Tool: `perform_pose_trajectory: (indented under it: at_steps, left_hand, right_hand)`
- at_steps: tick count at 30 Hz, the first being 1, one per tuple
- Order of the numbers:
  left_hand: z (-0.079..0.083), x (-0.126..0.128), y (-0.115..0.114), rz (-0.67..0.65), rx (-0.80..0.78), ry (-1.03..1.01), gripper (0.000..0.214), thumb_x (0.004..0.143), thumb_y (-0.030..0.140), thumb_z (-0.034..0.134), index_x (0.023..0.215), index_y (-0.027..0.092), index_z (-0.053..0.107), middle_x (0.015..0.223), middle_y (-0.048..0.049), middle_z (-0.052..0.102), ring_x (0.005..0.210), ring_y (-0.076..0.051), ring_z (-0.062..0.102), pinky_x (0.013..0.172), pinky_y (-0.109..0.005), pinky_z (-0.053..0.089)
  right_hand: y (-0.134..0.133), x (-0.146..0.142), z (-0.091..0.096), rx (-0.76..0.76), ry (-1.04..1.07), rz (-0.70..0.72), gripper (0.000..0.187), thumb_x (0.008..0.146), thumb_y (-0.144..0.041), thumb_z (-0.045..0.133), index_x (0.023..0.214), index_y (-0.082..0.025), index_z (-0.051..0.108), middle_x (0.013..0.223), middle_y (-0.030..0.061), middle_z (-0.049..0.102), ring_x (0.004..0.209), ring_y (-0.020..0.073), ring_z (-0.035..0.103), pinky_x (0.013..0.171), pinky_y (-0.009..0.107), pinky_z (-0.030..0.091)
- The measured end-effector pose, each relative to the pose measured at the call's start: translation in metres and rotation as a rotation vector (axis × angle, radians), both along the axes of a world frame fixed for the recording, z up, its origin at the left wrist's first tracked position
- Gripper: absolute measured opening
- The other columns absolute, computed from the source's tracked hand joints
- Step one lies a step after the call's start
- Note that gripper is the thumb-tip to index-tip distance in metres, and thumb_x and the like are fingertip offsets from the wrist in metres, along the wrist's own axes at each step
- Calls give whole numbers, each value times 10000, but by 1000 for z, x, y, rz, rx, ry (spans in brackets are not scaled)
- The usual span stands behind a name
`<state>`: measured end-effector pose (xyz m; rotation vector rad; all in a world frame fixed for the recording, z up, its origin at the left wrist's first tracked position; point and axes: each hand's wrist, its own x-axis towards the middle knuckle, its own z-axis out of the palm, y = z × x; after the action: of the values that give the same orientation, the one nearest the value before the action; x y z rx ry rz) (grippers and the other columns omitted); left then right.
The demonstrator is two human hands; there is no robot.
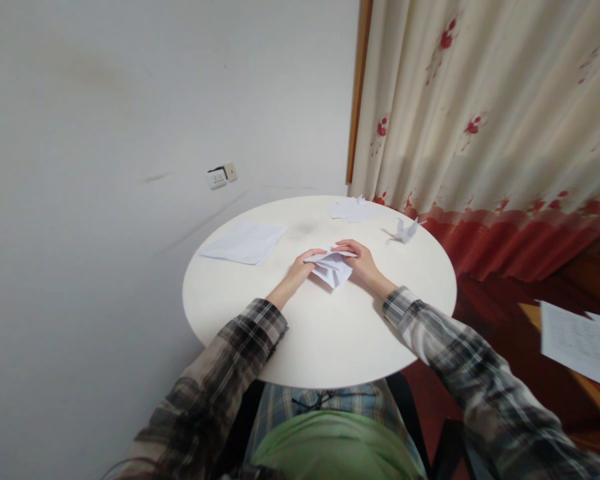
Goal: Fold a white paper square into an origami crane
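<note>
Left hand [300, 269] and right hand [361, 260] are clamping folded paper [334, 273].
Folding is looking only partial; a seemingly finished paper crane [406, 231] is sitting beyond.

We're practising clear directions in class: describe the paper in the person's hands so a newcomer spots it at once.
Find the round white table, then look near its middle. There, the left hand and right hand hold a folded white paper. Unlike the flat paper to its left and the winged paper figure to its right, it is held.
</note>
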<state>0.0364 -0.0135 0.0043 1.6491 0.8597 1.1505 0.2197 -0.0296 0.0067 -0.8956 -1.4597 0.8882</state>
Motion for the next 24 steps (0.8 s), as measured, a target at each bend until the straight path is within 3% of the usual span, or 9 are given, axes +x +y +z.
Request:
perform_pose_trajectory:
  at_steps: [5, 9, 14, 19, 24]
  left_hand:
    - [5, 1, -4, -23, -78, -59, 336, 625, 162, 521, 941, 160, 632, 1014, -54, 618, 897, -185, 555, 778, -277, 411]
    - [10, 1, -7, -68, -171, -112, 387, 673, 353, 595, 1008, 161, 612, 1023, -72, 617, 888, -192, 554, 736, -274, 421]
    - [9, 1, -3, -71, -259, -144, 561, 753, 608, 388, 899, 141, 662, 984, -99, 636, 915, -217, 551, 764, -310, 404]
    - [6, 1, -3, -3, -191, -107, 395, 670, 437, 607, 947, 157, 638, 892, -61, 643, 820, -175, 560, 701, -269, 398]
    - [4, 0, -7, 35, -250, -81, 507, 582, 297, 684, 1048, 139, 560, 672, -5, 596, 629, -123, 531, 578, -236, 381]
  right_hand:
    - [2, 1, 0, 4, 44, -69, 394, 557, -89, 458, 926, -152, 578, 899, 72, 669, 850, 177, 595, 664, 256, 433]
    - [2, 2, 1, 30, 87, -136, 402, 524, -83, 435, 890, -152, 587, 891, 71, 666, 853, 183, 595, 721, 285, 440]
    - [-2, 2, 5, 59, 47, -137, 398, 513, -74, 401, 850, -139, 601, 834, 69, 671, 827, 180, 600, 731, 287, 436]
    - [-3, 0, 2, 26, -11, 1, 406, 506, -67, 382, 834, -137, 610, 825, 63, 678, 785, 163, 612, 722, 273, 436]
    - [-6, -3, 2, -24, -122, 191, 408, 496, -64, 392, 821, -126, 631, 819, 69, 683, 768, 153, 611, 701, 251, 427]
